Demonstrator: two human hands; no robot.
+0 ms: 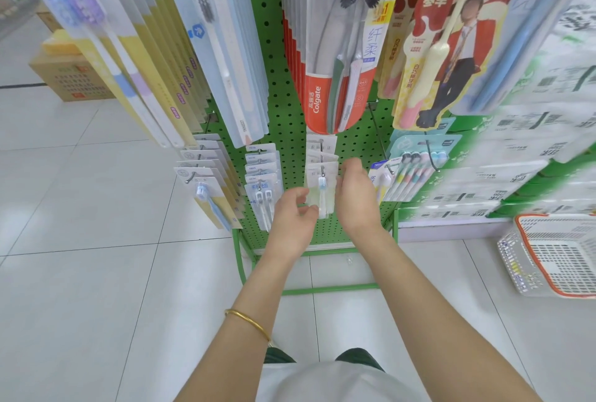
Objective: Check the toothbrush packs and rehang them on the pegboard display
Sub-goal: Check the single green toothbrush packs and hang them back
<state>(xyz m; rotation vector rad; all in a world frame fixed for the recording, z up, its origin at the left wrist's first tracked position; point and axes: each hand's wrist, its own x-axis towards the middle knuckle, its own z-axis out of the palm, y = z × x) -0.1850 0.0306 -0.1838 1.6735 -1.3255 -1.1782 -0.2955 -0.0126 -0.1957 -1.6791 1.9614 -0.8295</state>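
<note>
A green pegboard display carries hanging toothbrush packs. On a low middle hook hangs a short row of clear packs; the front toothbrush pack shows a white brush with a blue head. My left hand pinches this pack's left edge with curled fingers. My right hand is against its right edge, back toward the camera, fingers curled round the side of the pack near the hook. The pack's lower part is hidden between my hands.
Rows of packs hang on neighbouring hooks left and right. Large Colgate packs hang above. A white and orange basket sits on the tiled floor at right. A cardboard box stands far left.
</note>
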